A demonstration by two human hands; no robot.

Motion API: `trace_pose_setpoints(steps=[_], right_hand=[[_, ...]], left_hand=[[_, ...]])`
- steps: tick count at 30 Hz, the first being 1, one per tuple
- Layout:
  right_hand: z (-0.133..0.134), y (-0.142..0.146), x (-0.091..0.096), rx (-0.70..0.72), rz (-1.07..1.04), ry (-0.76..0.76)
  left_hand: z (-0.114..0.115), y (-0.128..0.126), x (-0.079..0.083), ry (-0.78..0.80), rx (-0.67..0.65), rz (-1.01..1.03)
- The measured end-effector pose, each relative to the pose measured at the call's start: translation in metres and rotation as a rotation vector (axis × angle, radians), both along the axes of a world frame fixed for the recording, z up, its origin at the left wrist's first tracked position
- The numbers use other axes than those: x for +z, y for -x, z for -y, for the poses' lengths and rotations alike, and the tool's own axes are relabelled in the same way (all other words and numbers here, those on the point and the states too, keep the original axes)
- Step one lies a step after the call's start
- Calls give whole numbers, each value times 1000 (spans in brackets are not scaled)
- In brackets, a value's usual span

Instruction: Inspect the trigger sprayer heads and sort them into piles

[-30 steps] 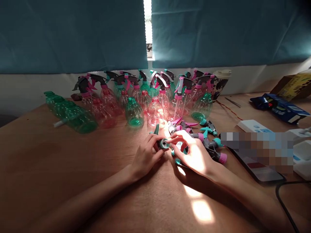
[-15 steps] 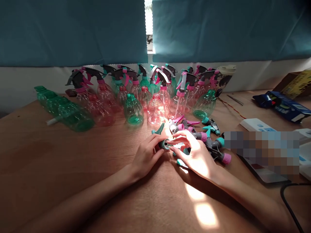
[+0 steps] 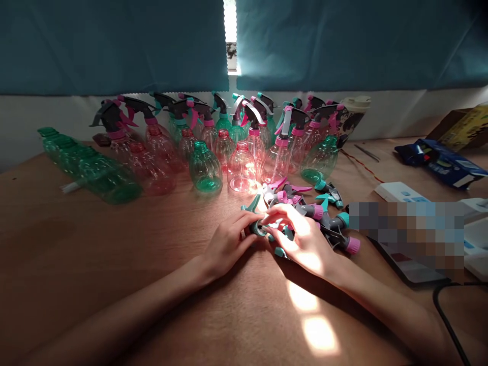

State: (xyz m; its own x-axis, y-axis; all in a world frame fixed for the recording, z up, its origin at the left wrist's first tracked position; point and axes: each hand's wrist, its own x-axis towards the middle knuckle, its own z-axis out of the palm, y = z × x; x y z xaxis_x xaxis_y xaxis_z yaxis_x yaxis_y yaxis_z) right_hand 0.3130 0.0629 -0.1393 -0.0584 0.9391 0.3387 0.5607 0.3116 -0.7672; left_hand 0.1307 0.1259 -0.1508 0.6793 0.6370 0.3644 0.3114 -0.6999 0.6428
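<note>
- The left hand [image 3: 229,244] curls narrowly around the teal spray head [image 3: 256,227]; the right hand [image 3: 301,239] arches narrowly over it, and I cannot tell whether it grips; the head's smooth plastic could slip if the hold loosens.
- The wooden table [image 3: 76,254] lies just under the teal spray head; a dropped part could roll away across it.
- The heap of trigger heads [image 3: 314,216] touches the right hand's side of the teal spray head; a careless wrist could scatter it.
- The clear bottle [image 3: 242,170] and green bottle [image 3: 206,174] stand upright just beyond the teal spray head; a stray elbow or dropped part could tip them.
- The assembled spray bottles [image 3: 251,124] crowd farther behind; one falling could knock over its neighbours.
</note>
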Motion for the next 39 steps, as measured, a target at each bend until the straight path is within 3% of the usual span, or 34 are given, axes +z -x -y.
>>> trace_pose_setpoints(steps=[9,13,19,25,32,39], right_hand=[[-1,2,0,31,-82,43],[-1,-1,-1,20,-33,-19],[-7,-10,-6,32,148,-267],[1,-6,-1,46,227,-223],[-1,-5,-3,68,86,-216],[-8,-15,-12,114,116,-291]], left_hand=[[0,0,-1,45,22,-8],[-1,0,-1,60,44,1],[1,0,-2,-9,49,-2],[3,1,-3,-66,54,14],[2,2,-5,-95,-13,67],[-2,1,-6,-103,-107,68]])
